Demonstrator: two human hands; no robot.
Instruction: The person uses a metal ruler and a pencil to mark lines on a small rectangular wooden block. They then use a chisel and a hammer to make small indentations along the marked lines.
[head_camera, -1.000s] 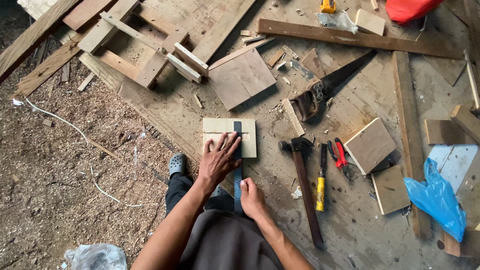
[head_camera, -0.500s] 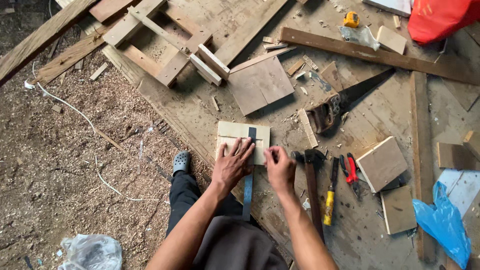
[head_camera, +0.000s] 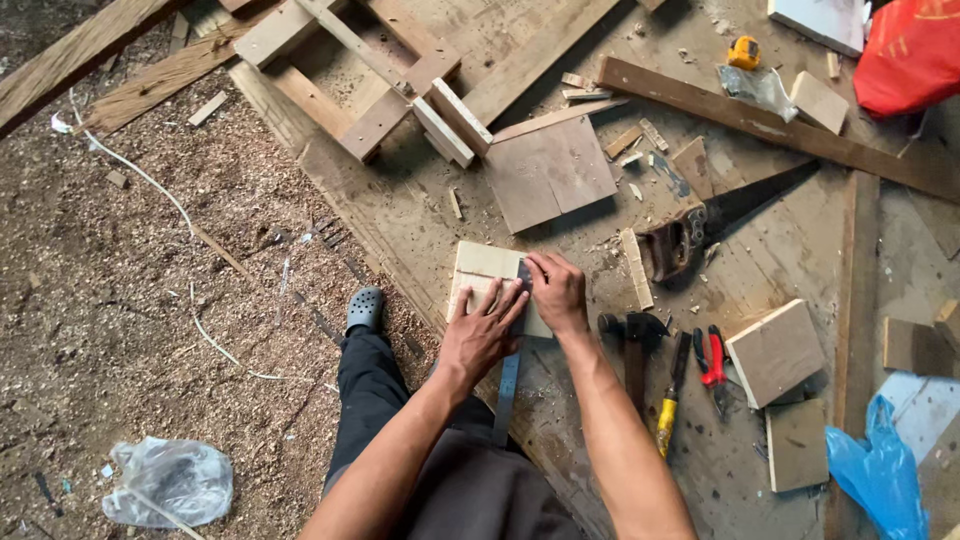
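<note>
A small pale wooden board (head_camera: 478, 272) lies on the big plywood sheet (head_camera: 770, 250). A blue metal square ruler (head_camera: 507, 390) runs from under my hands toward my lap. My left hand (head_camera: 482, 328) presses flat on the board and the ruler, fingers spread. At the board's right edge my right hand (head_camera: 558, 290) has its fingers curled, touching the ruler's top end; whether it holds a pencil I cannot tell.
A hammer (head_camera: 634, 350), a yellow-handled screwdriver (head_camera: 668, 418) and red pliers (head_camera: 714, 362) lie to the right. A hand saw (head_camera: 720, 222), square wood blocks (head_camera: 776, 350), a long plank (head_camera: 760, 120), a blue bag (head_camera: 880, 470) and a wooden frame (head_camera: 370, 90) surround. Sawdust covers the ground at left.
My right hand came up from near my lap to the board's right edge. The left hand stays pressed on the board. The camera view moved closer.
</note>
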